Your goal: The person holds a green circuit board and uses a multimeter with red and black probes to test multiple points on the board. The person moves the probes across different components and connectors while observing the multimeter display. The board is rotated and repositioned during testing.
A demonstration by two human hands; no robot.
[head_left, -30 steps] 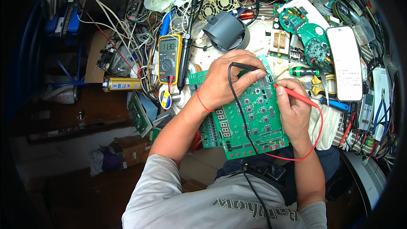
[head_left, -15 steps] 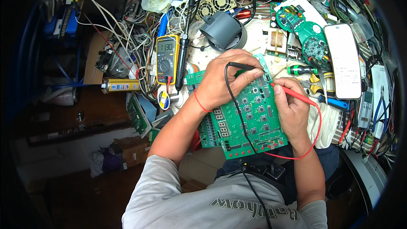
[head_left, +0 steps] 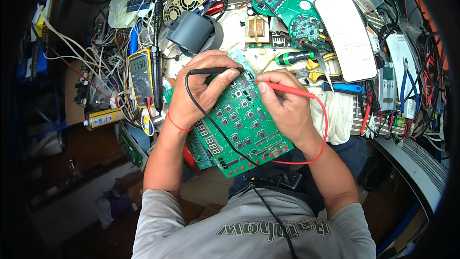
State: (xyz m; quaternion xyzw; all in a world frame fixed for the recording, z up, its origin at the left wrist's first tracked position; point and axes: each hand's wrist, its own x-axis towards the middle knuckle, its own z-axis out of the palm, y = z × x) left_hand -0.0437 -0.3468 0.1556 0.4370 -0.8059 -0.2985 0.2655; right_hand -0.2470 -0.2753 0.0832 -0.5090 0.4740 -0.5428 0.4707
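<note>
A green circuit board (head_left: 231,134) with push buttons, number displays and a row of red parts along its near edge lies tilted under both hands. My left hand (head_left: 199,91) is closed around a black test probe (head_left: 209,71), whose tip is at the board's far end; a black lead drapes over the board. A red test probe (head_left: 290,89) sits in the pinched fingers of my right hand (head_left: 293,115), its tip close to the black one. Whether the tips touch metal is too small to tell. Left of the board stands a yellow multimeter (head_left: 141,77) with a lit display.
Beyond the board are a grey cylindrical part (head_left: 191,32), a transformer (head_left: 257,29) and round green boards (head_left: 305,26). A white-screened phone (head_left: 346,38), a green-black screwdriver (head_left: 294,58) and a blue-handled screwdriver (head_left: 345,88) lie to the right. Tangled cables crowd the left side.
The whole scene has shifted left in the picture and turned slightly as the view moved. Both hands keep their probes at the board's far end. The multimeter display looks the same.
</note>
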